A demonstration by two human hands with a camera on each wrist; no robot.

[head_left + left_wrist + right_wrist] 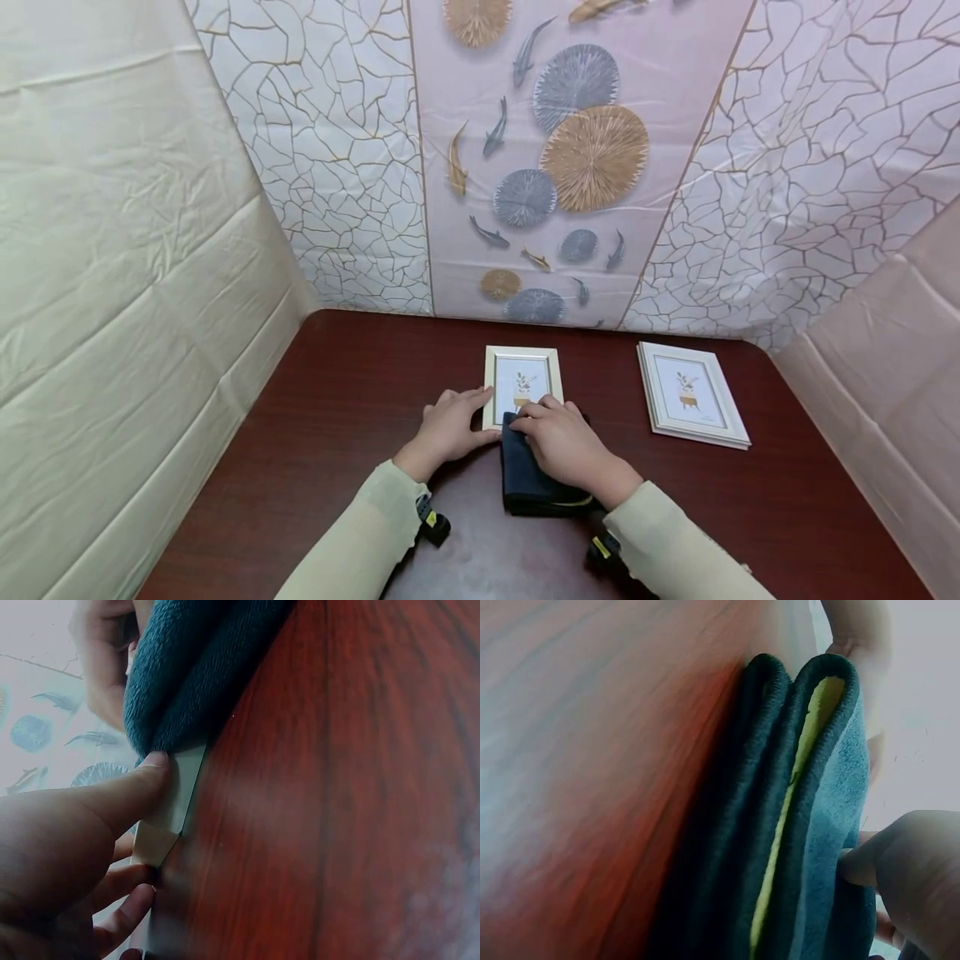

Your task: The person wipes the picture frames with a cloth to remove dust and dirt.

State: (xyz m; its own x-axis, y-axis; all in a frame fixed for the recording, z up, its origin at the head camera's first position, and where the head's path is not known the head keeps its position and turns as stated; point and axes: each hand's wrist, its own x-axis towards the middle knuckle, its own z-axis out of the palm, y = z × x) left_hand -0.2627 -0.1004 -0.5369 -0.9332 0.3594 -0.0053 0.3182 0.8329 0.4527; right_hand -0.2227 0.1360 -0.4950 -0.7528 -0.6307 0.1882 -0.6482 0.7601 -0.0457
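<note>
Your left hand steadies the frame while your right hand grips the cloth over it

Your picture frame point(522, 375) lies flat on the dark red-brown tabletop point(337, 417), in front of you near the middle, its potted-plant print facing up. Your left hand point(447, 427) holds its near left corner: the thumb is on the near edge and the other fingers are along the left side, as your left wrist view shows. The space between that thumb and those fingers is fairly wide, with the corner between them.

Your right hand point(564, 442) grips a folded dark blue-green cloth point(528, 482), its fingers curled on the top. The cloth's far end covers the frame's near right part, and the rest reaches back toward you over the tabletop. In your right wrist view, the thumb presses into the plush side, and a yellow strip point(780, 832) shows between the folds.

Well apart to your right lies a second white frame point(686, 396) with a similar print; its edge looks layered, but you cannot tell whether more than one is stacked there. Behind the tabletop hangs a backdrop point(480, 250) of fish and round leaves.
</note>
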